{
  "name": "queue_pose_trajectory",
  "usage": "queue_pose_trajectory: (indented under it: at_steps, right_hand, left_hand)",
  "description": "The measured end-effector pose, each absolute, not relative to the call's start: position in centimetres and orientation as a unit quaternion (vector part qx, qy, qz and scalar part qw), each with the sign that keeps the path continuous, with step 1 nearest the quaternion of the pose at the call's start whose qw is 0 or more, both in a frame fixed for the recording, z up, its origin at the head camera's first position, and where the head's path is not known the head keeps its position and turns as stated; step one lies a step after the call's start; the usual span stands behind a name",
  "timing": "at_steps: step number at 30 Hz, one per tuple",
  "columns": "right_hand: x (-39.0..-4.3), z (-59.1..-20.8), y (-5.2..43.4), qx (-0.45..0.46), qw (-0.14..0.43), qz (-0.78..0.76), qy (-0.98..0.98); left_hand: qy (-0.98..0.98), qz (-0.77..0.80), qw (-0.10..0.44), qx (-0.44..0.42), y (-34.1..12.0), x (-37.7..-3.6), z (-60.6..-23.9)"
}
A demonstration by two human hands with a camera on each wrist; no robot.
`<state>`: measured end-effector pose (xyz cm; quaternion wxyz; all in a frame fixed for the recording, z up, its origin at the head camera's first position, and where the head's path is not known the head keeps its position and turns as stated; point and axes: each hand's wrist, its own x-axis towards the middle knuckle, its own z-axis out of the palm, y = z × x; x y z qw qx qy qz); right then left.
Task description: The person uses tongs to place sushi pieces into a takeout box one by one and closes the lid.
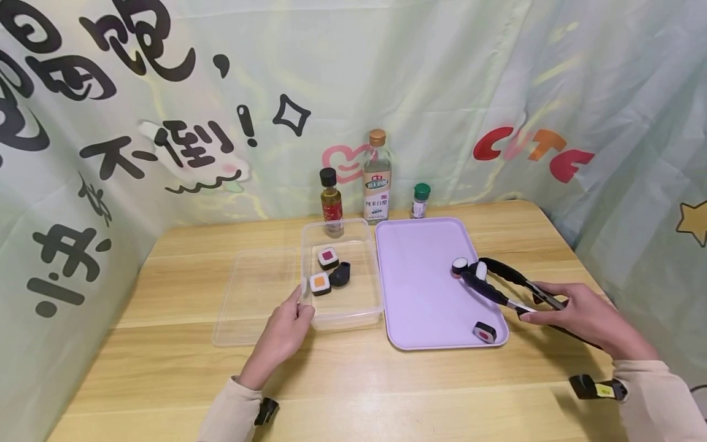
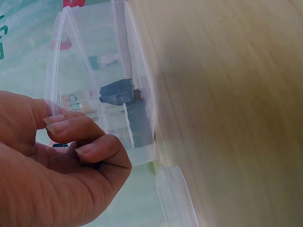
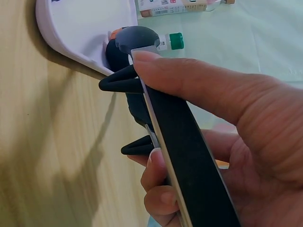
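My left hand (image 1: 285,328) pinches the near-left rim of a clear plastic container (image 1: 359,316), fingers curled in the left wrist view. Inside lie a toy sushi roll with a dark red centre (image 1: 328,258), one with an orange centre (image 1: 320,283) and a black, rounded piece with a narrow end (image 1: 340,274). In my right hand (image 1: 591,316) are black-and-metal tongs (image 1: 488,291). Their tips are apart around a white-and-black piece (image 1: 482,270) over the lavender tray's (image 1: 425,288) right side. Beside the tips is a round white-topped roll (image 1: 459,266); another red-centred roll (image 1: 485,333) lies at the near-right corner.
A clear lid (image 1: 254,298) lies flat left of the container. Behind stand a dark-capped sauce bottle (image 1: 331,199), a tall vinegar bottle (image 1: 377,178) and a green-capped shaker (image 1: 420,200). A printed cloth (image 1: 431,86) hangs behind the wooden table (image 1: 353,393).
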<state>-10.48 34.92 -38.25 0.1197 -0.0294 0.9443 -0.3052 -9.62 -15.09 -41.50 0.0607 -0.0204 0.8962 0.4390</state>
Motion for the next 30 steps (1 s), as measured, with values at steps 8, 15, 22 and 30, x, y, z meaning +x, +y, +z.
queue_pose_trajectory:
  at_steps: [8, 15, 22, 30]
  right_hand:
    - [-10.19, -38.48, 35.12, -0.027, 0.118, -0.3, 0.946]
    - [-10.13, -38.48, 35.16, -0.034, 0.106, -0.297, 0.948]
    - [-10.04, -38.32, 35.07, -0.04, 0.098, -0.303, 0.947]
    - [-10.03, -38.14, 35.03, -0.04, 0.097, -0.289, 0.952]
  left_hand:
    - [0.896, 0.439, 0.06, -0.019, -15.17, -9.64, -41.5]
    - [0.896, 0.441, 0.059, -0.017, -15.25, -9.62, -41.61]
    - [0.896, 0.441, 0.057, -0.014, -15.27, -9.61, -41.68]
    - [0.894, 0.445, 0.059, -0.013, -15.23, -9.6, -41.65]
